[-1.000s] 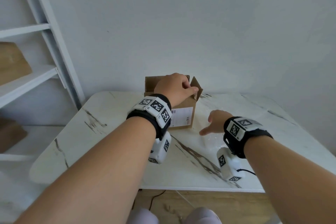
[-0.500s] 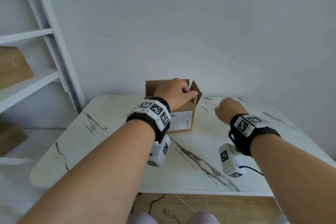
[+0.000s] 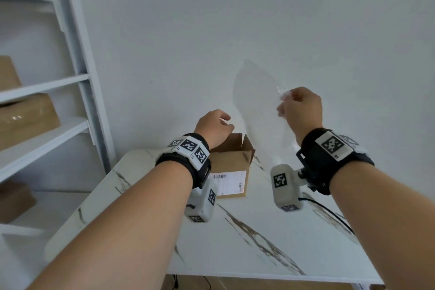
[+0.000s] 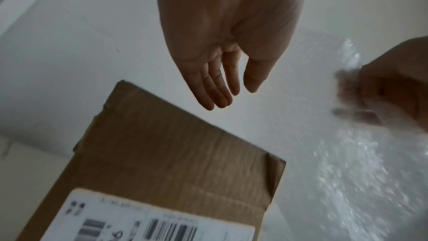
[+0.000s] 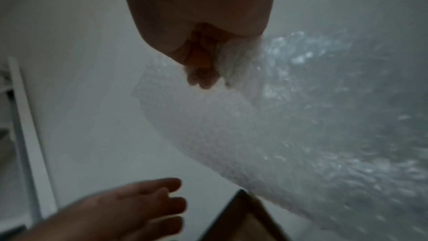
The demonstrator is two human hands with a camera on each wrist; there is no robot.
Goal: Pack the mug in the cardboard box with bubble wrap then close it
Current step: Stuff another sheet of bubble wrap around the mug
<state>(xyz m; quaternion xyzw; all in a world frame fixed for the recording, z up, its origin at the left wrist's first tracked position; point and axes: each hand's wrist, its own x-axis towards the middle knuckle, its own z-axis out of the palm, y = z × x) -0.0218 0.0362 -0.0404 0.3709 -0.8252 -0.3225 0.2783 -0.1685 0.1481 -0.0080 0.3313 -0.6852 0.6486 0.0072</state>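
A small cardboard box [image 3: 231, 167] with a white shipping label stands on the marble table [image 3: 270, 238], its top flaps up. My left hand [image 3: 215, 126] hovers just above the box with straight, relaxed fingers [image 4: 217, 87] and holds nothing. My right hand [image 3: 300, 108] is raised to the right of the box and grips a clear sheet of bubble wrap [image 3: 256, 96] by its upper edge. The bubble wrap [image 5: 289, 125] hangs and billows below my fist, and in the left wrist view the bubble wrap [image 4: 361, 171] sits right of the box [image 4: 176, 157]. No mug is visible.
White shelving [image 3: 44, 129] stands at the left and carries several brown parcels [image 3: 26, 117]. A plain white wall is right behind the table. A black cable [image 3: 329, 213] runs from my right wrist camera over the table.
My right hand took the bubble wrap off the table and lifted it high to the right. My left hand let go of the box flap and rose above the box, fingers straightened.
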